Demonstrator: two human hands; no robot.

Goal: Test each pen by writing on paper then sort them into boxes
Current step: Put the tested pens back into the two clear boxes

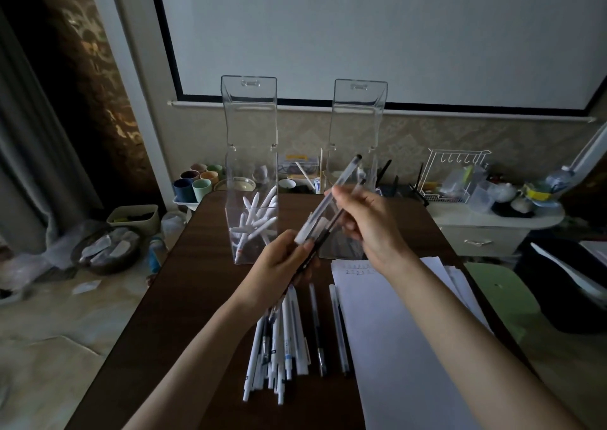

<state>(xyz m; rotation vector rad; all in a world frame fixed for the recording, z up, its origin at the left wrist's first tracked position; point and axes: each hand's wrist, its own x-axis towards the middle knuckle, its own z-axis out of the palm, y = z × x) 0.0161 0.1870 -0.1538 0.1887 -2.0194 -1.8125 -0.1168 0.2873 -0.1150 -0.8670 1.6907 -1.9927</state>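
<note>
My left hand (pixel 281 262) grips the lower ends of two pens above the table. One is a clear pen (pixel 340 180) with a black cap pointing up and away; the other is a dark pen (pixel 323 236) beside it. My right hand (pixel 364 221) pinches these pens higher up. Behind the hands stand two clear boxes with raised lids: the left box (pixel 251 219) holds several white pens, and the right box (pixel 351 157) is largely hidden by my right hand. White paper (pixel 394 337) with small writing at its top lies on the right. A pile of pens (pixel 282 341) lies near me.
The brown table (pixel 184 298) has two single pens (pixel 317 328) lying beside the paper. Coloured cups (pixel 197 183) stand behind its far left corner. A white cabinet with a wire rack (pixel 456 173) and clutter is at the right. A green chair (pixel 505 295) sits beside the table.
</note>
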